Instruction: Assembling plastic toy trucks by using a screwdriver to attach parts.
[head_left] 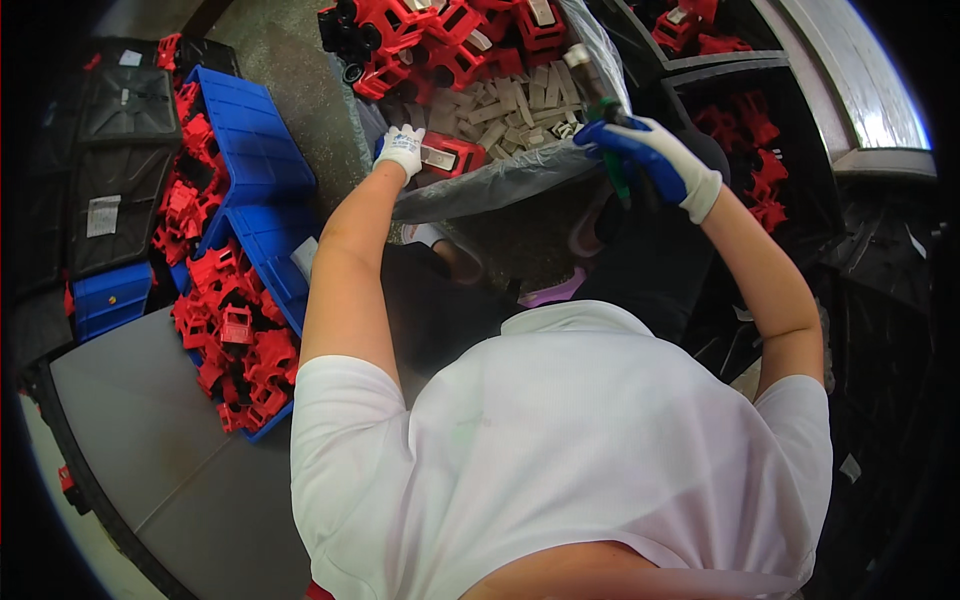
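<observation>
My left hand (401, 150), in a white and blue work glove, grips the left end of a red plastic toy vehicle body (455, 156). A pale grey piece shows on top of that body. My right hand (655, 160), gloved the same way, is closed around a long green-handled tool (616, 178). Its far end is pale and points up and away; its exact kind is unclear. Below both hands lies a plastic-lined bin (480, 190). Loose grey strip pieces (510, 108) lie in it, with several red vehicle bodies (430, 45) heaped at its far side.
On my left, blue crates (250, 130) hold heaps of red vehicle parts (240, 330), beside stacked black crates (125, 105) and a grey panel (150, 400). Black crates (800, 110) with more red parts stand at right. My legs are close under the bin's near edge.
</observation>
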